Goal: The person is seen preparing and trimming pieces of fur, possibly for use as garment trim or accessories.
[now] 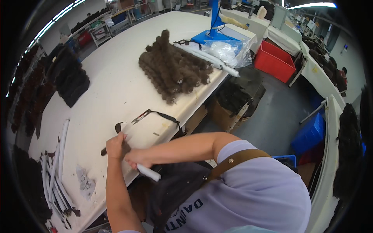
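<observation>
Both my hands work close together over the near edge of the white table. My left hand (115,146) is closed, pinching a narrow dark brown strip (103,152) whose ends stick out past the fingers. Just right of it, my right hand (137,157) grips a white tube (149,172) that slants down toward my body. A bit of brown fur shows between the hands; how it joins the tube is hidden. Beyond them lie small metal snips (140,116) on a black strap (166,116).
Brown fur pieces (175,68) are piled on the white table (105,77). White tubes (58,182) lie at left, beside a crumpled plastic bag (85,182). Farther off are a blue stand (213,37) and a red bin (274,61). A cardboard box (221,116) stands below the table edge.
</observation>
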Tool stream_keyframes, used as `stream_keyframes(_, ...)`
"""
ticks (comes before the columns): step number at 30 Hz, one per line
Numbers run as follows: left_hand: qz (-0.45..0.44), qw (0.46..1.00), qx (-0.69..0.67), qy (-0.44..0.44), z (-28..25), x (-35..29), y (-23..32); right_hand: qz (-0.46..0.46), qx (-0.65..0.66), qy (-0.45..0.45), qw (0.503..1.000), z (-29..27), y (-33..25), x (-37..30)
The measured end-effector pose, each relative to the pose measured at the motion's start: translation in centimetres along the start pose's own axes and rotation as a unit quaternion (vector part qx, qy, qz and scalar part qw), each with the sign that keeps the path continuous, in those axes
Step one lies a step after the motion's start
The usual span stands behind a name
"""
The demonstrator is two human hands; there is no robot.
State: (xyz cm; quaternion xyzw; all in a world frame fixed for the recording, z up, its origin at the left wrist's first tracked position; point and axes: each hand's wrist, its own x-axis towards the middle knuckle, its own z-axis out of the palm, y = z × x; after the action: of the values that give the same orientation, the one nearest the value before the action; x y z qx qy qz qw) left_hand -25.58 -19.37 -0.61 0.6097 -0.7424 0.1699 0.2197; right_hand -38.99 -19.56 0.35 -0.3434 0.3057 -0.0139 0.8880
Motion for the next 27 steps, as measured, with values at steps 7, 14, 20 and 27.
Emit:
stream_keyframes(7, -0.024, 0.999, -0.007, -0.021, 0.3, 0.3, -0.3, -0.015, 0.056, -0.012, 0.998, -1.6, 4.4, -8.8)
stream_keyframes(14, 0.005, 0.997, -0.009, -0.071, -0.2, 1.6, 0.9, -0.013, -0.064, -0.02, 0.998, -9.1, 9.2, -19.2)
stream_keyframes(20, 0.046, 0.992, 0.039, -0.111, -0.1, 0.7, 1.0, -0.032, -0.353, 0.12, 0.927, -12.7, 12.0, -24.1)
stream_keyframes(27, 0.041, 0.996, 0.0, -0.078, 0.5, -0.4, -0.4, 0.12, -0.649, 0.262, 0.704, -23.5, 18.4, -30.4)
